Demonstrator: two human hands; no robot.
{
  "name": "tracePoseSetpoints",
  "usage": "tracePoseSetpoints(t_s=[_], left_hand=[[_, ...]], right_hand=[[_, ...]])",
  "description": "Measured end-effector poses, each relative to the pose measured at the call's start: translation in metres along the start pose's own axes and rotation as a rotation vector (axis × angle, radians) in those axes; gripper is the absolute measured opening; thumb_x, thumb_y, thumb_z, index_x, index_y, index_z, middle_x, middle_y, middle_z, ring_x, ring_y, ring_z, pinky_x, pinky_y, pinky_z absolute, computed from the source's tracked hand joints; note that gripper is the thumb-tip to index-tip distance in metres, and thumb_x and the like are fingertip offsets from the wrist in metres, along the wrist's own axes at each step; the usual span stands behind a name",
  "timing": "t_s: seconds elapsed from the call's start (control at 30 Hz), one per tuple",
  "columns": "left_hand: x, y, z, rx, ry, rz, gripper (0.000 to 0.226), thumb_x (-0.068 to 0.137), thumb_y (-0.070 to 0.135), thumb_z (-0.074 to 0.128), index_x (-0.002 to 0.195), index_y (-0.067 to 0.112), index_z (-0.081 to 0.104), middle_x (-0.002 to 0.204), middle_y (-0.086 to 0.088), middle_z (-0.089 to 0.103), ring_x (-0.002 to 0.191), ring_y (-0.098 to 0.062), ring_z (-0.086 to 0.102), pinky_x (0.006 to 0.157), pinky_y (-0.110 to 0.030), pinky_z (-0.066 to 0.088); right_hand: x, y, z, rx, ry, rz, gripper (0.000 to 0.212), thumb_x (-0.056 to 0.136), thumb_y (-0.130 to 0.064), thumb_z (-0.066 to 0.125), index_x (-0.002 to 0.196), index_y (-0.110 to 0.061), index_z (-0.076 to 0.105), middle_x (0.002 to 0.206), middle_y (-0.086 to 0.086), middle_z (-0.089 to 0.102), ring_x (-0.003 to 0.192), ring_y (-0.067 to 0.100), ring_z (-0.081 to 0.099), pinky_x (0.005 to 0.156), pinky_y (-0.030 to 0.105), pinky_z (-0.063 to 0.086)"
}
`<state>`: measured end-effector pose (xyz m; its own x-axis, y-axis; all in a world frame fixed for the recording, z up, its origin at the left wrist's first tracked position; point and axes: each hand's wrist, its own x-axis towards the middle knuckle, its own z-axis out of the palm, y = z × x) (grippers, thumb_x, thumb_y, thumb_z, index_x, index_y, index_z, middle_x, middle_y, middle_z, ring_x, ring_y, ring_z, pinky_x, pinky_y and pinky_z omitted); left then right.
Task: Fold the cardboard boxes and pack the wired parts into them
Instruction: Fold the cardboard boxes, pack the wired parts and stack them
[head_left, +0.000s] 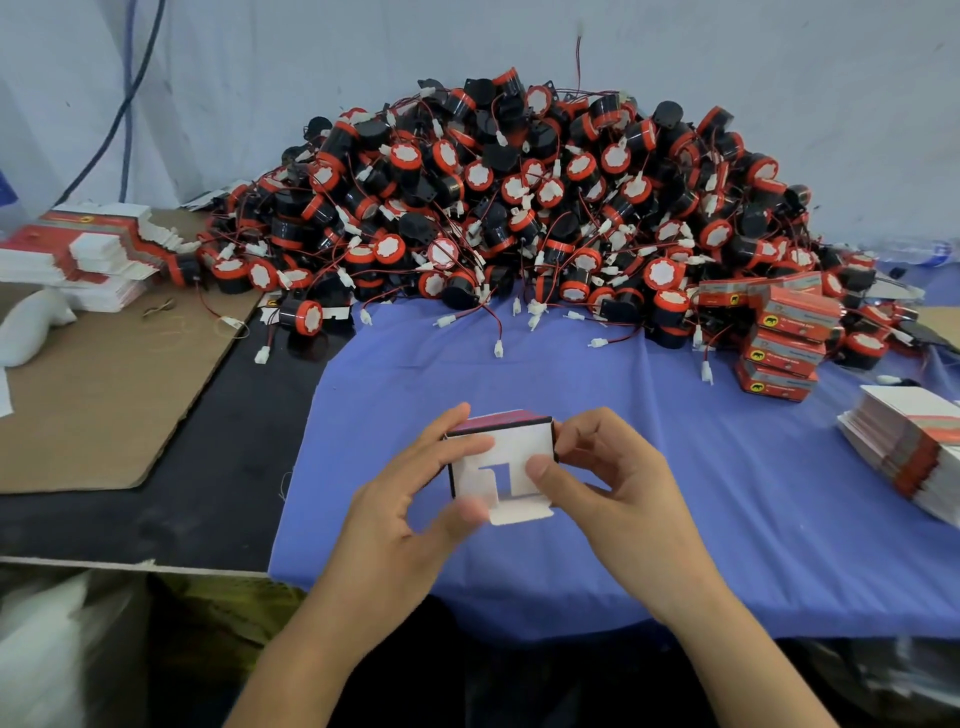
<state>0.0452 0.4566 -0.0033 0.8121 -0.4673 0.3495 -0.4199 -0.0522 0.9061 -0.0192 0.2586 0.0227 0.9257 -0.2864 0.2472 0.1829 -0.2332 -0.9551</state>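
Note:
A small red-and-white cardboard box (511, 452) is held above the blue cloth (675, 467), its white end flaps turned toward me and partly folded in. My left hand (415, 493) grips its left side with the thumb under a flap. My right hand (602, 478) grips its right side, thumb pressing on the white end face. A big heap of black-and-red round wired parts (519, 208) with white plugs lies at the back against the wall. One stray part (304, 315) sits at the heap's front left.
Folded red boxes (784, 338) are stacked at the right. Flat box blanks lie in a pile (914, 447) at the far right and another pile (88, 249) at the back left. A brown cardboard sheet (104, 395) covers the left of the table.

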Motion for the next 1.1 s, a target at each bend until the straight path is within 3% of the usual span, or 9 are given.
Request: tracePoseSetpoints(t_s=[0.07,0.17,0.27,0.33,0.43,0.57,0.77,0.93,1.1], left_hand=[[-0.002,0.001,-0.003,0.066,-0.082,0.011,0.072,0.07,0.088,0.061,0.135,0.056,0.057,0.158,0.033,0.035,0.147,0.008,0.03,0.112,-0.022,0.034],[-0.002,0.005,-0.001,0.14,-0.049,0.016,0.057,0.082,0.08,0.058,0.136,0.064,0.052,0.157,0.039,0.03,0.146,0.013,0.028,0.105,0.0,0.029],[-0.002,0.004,0.004,0.208,-0.002,0.08,0.043,0.096,0.071,0.045,0.138,0.065,0.048,0.16,0.034,0.028,0.147,0.008,0.029,0.108,-0.005,0.031],[-0.003,0.002,0.007,0.239,0.025,0.091,0.041,0.1,0.069,0.038,0.139,0.064,0.046,0.161,0.031,0.028,0.148,0.003,0.032,0.111,-0.01,0.033],[-0.005,0.002,0.013,0.228,0.08,0.093,0.038,0.103,0.061,0.038,0.14,0.059,0.047,0.159,0.028,0.033,0.145,0.0,0.038,0.106,-0.009,0.036],[-0.006,0.004,0.023,0.198,0.138,0.098,0.038,0.105,0.059,0.037,0.14,0.056,0.051,0.157,0.022,0.039,0.142,-0.001,0.043,0.099,-0.01,0.044],[-0.006,0.006,0.033,0.211,0.106,0.133,0.037,0.105,0.06,0.035,0.139,0.055,0.05,0.154,0.023,0.042,0.149,-0.003,0.032,0.112,-0.018,0.037],[-0.007,0.006,0.029,0.153,0.198,0.175,0.025,0.102,0.062,0.044,0.115,0.044,0.054,0.129,0.036,0.056,0.146,-0.003,0.04,0.105,-0.018,0.044],[-0.006,0.004,0.027,0.25,0.222,0.217,0.026,0.104,0.054,0.047,0.113,0.038,0.066,0.135,0.031,0.058,0.139,0.0,0.047,0.099,-0.015,0.047]], right_hand=[[-0.001,-0.001,-0.001,-0.001,-0.007,-0.004,0.016,0.092,-0.008,0.075,0.086,-0.017,0.062,0.089,-0.008,0.068,0.097,0.015,0.068,0.069,0.027,0.057],[-0.004,-0.001,0.001,-0.037,-0.033,-0.02,0.009,0.096,-0.013,0.071,0.089,-0.02,0.067,0.089,-0.005,0.069,0.099,0.018,0.069,0.076,0.047,0.06],[-0.014,0.0,0.001,-0.011,-0.119,0.022,0.016,0.094,-0.039,0.064,0.102,-0.027,0.072,0.096,0.007,0.07,0.089,0.05,0.059,0.078,0.065,0.052],[-0.018,0.001,-0.001,-0.017,-0.184,0.066,0.027,0.089,-0.042,0.061,0.111,-0.031,0.073,0.107,0.013,0.07,0.084,0.054,0.056,0.072,0.054,0.049],[-0.022,-0.001,0.003,0.006,-0.119,0.024,0.026,0.089,-0.024,0.067,0.113,-0.029,0.073,0.128,-0.013,0.067,0.084,0.013,0.07,0.071,0.016,0.05],[-0.024,-0.001,0.012,0.066,0.014,-0.009,0.043,0.09,-0.006,0.075,0.122,-0.031,0.062,0.12,-0.012,0.068,0.124,0.009,0.06,0.078,0.022,0.057],[-0.027,-0.003,0.02,0.095,0.098,0.026,0.046,0.085,-0.019,0.08,0.127,-0.033,0.067,0.126,-0.002,0.062,0.12,0.0,0.058,0.077,0.014,0.055],[-0.029,-0.004,0.023,0.107,0.091,0.003,0.048,0.08,-0.034,0.076,0.127,-0.033,0.066,0.127,0.002,0.062,0.124,0.007,0.058,0.079,0.02,0.057],[-0.032,-0.003,0.03,0.071,0.098,-0.038,0.03,0.084,-0.039,0.072,0.112,-0.04,0.061,0.12,-0.008,0.063,0.121,0.007,0.058,0.079,0.02,0.055]])
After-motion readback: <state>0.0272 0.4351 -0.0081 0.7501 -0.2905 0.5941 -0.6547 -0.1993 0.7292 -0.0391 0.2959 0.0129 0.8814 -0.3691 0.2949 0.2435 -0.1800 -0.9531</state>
